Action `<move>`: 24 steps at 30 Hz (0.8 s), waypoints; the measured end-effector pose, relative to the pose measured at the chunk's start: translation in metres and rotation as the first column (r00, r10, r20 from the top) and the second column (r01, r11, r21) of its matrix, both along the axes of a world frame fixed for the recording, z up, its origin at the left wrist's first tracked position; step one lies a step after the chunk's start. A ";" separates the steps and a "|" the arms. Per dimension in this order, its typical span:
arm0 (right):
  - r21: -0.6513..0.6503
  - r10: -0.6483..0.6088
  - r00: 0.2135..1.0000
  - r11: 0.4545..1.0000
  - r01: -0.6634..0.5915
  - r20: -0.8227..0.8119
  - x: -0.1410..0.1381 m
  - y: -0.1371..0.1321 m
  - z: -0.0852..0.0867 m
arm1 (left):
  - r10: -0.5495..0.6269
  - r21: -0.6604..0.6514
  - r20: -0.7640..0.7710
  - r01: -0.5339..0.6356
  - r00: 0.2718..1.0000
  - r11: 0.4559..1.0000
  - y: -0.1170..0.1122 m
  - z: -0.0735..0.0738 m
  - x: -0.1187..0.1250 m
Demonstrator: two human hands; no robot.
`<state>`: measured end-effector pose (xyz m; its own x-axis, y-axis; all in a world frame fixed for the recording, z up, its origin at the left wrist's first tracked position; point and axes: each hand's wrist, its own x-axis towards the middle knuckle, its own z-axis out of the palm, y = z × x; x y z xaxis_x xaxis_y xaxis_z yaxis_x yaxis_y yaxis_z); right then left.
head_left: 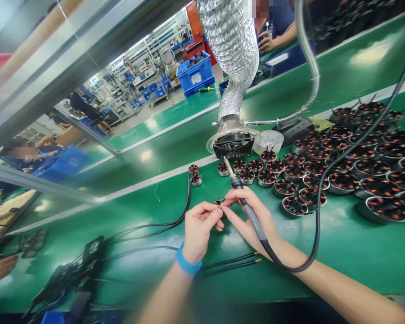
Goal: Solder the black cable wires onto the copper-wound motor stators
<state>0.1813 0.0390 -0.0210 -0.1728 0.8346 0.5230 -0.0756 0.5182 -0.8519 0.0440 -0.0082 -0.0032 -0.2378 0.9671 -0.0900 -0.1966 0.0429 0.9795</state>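
Note:
My left hand [200, 225], with a blue band [188, 260] at its wrist, is closed in a pinch; something too small to name is at its fingertips. Meeting it there, the thumb and forefinger of my right hand [251, 218] are pressed together. That same right hand also carries a soldering iron [253, 220], its tip pointing up and away toward the fan. Just behind the fingertips, a round motor stator with copper windings [219, 202] is mostly hidden. Black cables with bared coloured ends [246, 258] lie under my wrists.
Many stators [293, 206] cover the right side. A fume fan [234, 146] hangs under a foil duct [238, 58], beside a white tub [270, 140]. Two stators with cables [195, 180] stand left; a cable bundle [64, 279] lies lower left. A co-worker's hand [2, 270] is at far left.

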 end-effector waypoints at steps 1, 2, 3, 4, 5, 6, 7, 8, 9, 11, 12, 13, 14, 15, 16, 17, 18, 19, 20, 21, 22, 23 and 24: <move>-0.003 0.001 1.000 1.000 -0.001 -0.002 0.000 0.000 -0.001 | 0.000 -0.004 0.004 0.000 1.000 1.000 0.000 0.000 -0.001; -0.008 0.003 1.000 1.000 -0.003 -0.008 -0.001 0.000 -0.002 | 0.002 -0.007 0.001 -0.002 1.000 1.000 0.000 -0.001 -0.001; -0.016 0.008 1.000 1.000 -0.008 -0.016 -0.001 0.001 -0.003 | 0.006 -0.009 -0.006 -0.006 1.000 1.000 0.000 -0.001 -0.001; -0.027 0.016 1.000 0.999 -0.017 -0.026 -0.001 0.001 -0.004 | 0.010 -0.012 -0.016 -0.010 1.000 1.000 0.000 -0.001 -0.002; -0.036 0.026 0.999 0.999 -0.027 -0.036 -0.002 0.002 -0.005 | 0.012 -0.012 -0.026 -0.012 1.000 1.000 0.000 -0.001 -0.002; -0.041 0.035 0.998 0.998 -0.037 -0.043 -0.002 0.002 -0.005 | 0.013 -0.011 -0.038 -0.013 0.999 1.000 0.000 -0.001 -0.002; -0.045 0.042 0.998 0.998 -0.044 -0.047 -0.002 0.002 -0.005 | 0.013 -0.009 -0.052 -0.013 0.999 1.000 0.000 -0.001 -0.002; -0.047 0.047 0.998 0.998 -0.049 -0.046 -0.002 0.003 -0.005 | 0.011 -0.005 -0.065 -0.012 0.998 1.000 0.000 -0.001 -0.002; -0.048 0.051 0.998 0.997 -0.053 -0.047 -0.001 0.003 -0.004 | 0.009 0.001 -0.076 -0.009 0.997 1.000 0.000 -0.001 -0.001; -0.059 0.068 0.996 0.996 -0.072 -0.059 -0.001 0.003 -0.002 | 0.003 0.018 -0.089 -0.002 0.996 1.000 -0.001 0.000 -0.001; -0.073 0.083 0.994 0.993 -0.088 -0.072 -0.001 0.004 -0.001 | 0.000 0.024 -0.089 0.002 0.996 1.000 -0.001 0.000 0.000; -0.088 0.101 0.991 0.990 -0.109 -0.089 -0.001 0.004 0.000 | -0.005 0.027 -0.084 0.008 0.996 1.000 -0.002 0.001 0.000; -0.103 0.116 0.988 0.987 -0.127 -0.105 -0.002 0.003 0.001 | -0.012 0.027 -0.072 0.014 0.997 1.000 -0.002 0.002 0.000; -0.117 0.127 0.985 0.983 -0.141 -0.118 -0.002 0.003 0.002 | -0.017 0.025 -0.053 0.019 0.998 1.000 -0.002 0.002 0.000; -0.127 0.132 0.983 0.981 -0.148 -0.125 -0.003 0.002 0.002 | -0.019 0.022 -0.028 0.020 0.999 1.000 -0.002 0.003 0.000; -0.132 0.134 0.983 0.980 -0.150 -0.127 -0.004 0.001 0.002 | -0.016 0.021 0.001 0.016 1.000 1.000 -0.002 0.003 0.000; -0.132 0.134 0.983 0.980 -0.150 -0.122 -0.006 0.000 0.001 | -0.008 0.021 0.032 0.007 0.999 1.000 -0.001 0.002 0.000; -0.131 0.135 0.984 0.980 -0.150 -0.114 -0.007 -0.001 0.001 | 0.005 0.021 0.060 -0.006 0.998 1.000 0.000 0.001 0.000; -0.126 0.140 0.985 0.980 -0.152 -0.102 -0.008 -0.002 0.001 | 0.020 0.019 0.082 -0.021 0.996 1.000 0.001 0.000 0.000; -0.117 0.144 0.986 0.981 -0.154 -0.089 -0.009 -0.003 0.000 | 0.032 0.017 0.095 -0.034 0.995 0.999 0.002 -0.002 0.000; -0.105 0.146 0.986 0.983 -0.153 -0.075 -0.009 -0.004 0.000 | 0.036 0.012 0.100 -0.038 0.994 0.999 0.002 -0.003 0.000; -0.092 0.141 0.988 0.985 -0.147 -0.061 -0.009 -0.004 -0.001 | 0.025 0.007 0.090 -0.026 0.996 1.000 0.002 -0.003 0.000; -0.080 0.131 0.990 0.988 -0.135 -0.047 -0.008 -0.004 -0.001 | 0.001 0.011 0.058 -0.002 0.998 1.000 0.002 -0.002 -0.001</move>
